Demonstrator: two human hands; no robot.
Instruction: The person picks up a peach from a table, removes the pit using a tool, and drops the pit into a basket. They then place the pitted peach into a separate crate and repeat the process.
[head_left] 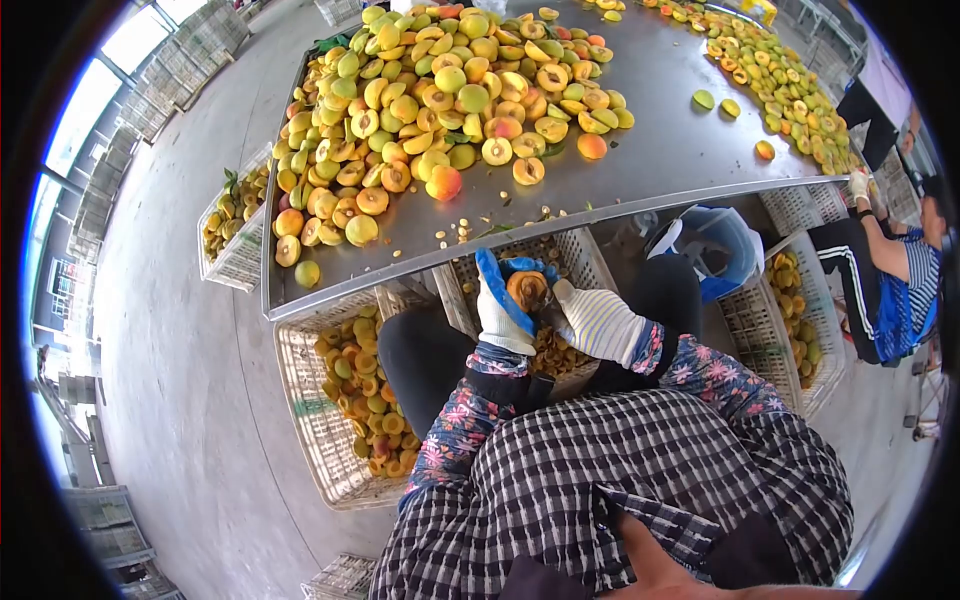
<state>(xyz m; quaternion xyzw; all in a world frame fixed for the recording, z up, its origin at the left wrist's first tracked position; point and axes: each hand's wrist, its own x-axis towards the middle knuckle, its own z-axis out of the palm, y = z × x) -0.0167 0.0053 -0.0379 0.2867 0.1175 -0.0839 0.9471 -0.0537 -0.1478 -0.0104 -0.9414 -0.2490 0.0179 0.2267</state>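
My left hand (508, 300), in a white glove with blue coated fingers, is wrapped round a brownish-orange peach half (527, 289) with its cut face up. Close beside it on the right, my right hand (600, 320), in a striped white glove, has its fingers closed at the fruit; whatever they grip is too hidden to name. Both hands are just off the near edge of the metal table (420, 225). Beneath them a crate (590, 262) holds small brown pieces. A large pile of halved and whole peaches (440, 95) lies on the table.
A crate of fruit (312, 425) stands left of my knees. Right of them are a blue bucket (735, 250) and another fruit crate (825, 310). More halves (790, 100) lie at the table's far right. A seated co-worker (900, 260) is at the right edge.
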